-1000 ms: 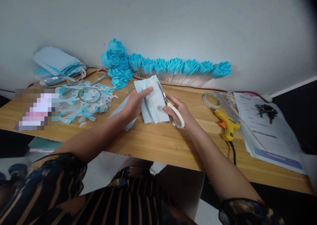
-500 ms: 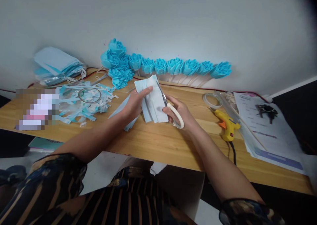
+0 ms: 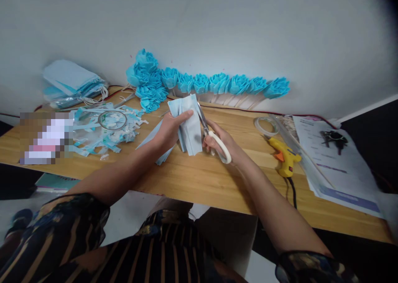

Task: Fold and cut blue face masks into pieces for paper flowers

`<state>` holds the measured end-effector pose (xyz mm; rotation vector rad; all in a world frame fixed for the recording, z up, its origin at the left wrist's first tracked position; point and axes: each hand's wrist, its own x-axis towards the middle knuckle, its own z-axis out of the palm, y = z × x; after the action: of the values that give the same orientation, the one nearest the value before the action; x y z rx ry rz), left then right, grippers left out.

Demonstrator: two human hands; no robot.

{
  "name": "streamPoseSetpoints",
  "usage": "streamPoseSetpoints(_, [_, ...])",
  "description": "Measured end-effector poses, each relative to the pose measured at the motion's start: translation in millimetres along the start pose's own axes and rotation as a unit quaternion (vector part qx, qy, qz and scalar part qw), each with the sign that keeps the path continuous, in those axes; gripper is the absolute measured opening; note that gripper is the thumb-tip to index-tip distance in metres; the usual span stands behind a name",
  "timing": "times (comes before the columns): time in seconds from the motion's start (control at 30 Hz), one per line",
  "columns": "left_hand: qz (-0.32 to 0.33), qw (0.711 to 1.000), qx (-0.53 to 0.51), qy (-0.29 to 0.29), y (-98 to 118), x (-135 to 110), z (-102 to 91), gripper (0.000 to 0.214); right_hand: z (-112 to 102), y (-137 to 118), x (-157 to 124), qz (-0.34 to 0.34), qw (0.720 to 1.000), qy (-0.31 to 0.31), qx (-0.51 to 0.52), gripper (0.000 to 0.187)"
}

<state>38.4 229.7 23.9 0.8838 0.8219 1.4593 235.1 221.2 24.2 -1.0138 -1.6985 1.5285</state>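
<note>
Blue scraps [image 3: 105, 127] lie on the desk [image 3: 199, 179] at 9 o'clock from the left hand [image 3: 169, 130]. Its grip is clamped on a folded blue mask [image 3: 190, 125], held just over the desk. At 3 o'clock of the mask, the right hand [image 3: 228, 146] has its grip closed tight around white scissors [image 3: 207, 130], blades pointing to 11 o'clock. A yellow glue gun [image 3: 284, 156] lies farther right.

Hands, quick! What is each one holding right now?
Left hand: closed, holding the folded pale blue fabric piece.
Right hand: closed, holding the white-handled metal scissors, blades at the fabric's edge.
</note>
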Motion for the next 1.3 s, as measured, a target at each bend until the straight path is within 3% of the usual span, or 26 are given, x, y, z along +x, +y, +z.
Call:
streamPoseSetpoints(0.27, [-0.04,0.999,0.014,-0.005,-1,-4,3.3,0.037,2,0,-1,0.008,1.0,-0.002,0.014,0.111])
streamPoseSetpoints(0.53, [-0.035,0.999,-0.004,-0.006,0,-3,0.2,0.039,-3,10,2,0.027,1.0,0.0,-0.003,0.11])
streamPoseSetpoints(0.8, [-0.018,1.0,-0.016,-0.02,-2,-2,1.8,0.043,-4,4,0,0.014,1.0,-0.014,-0.005,0.11])
streamPoseSetpoints(1.03, [0.015,1.0,-0.005,0.008,2,0,1.8,0.048,-5,4,-1,0.003,1.0,-0.028,-0.008,0.115])
streamPoseSetpoints(1.3, [-0.033,0.999,0.039,-0.005,-10,-7,6.2,0.045,-3,3,0,-0.041,0.998,0.007,-0.044,0.103])
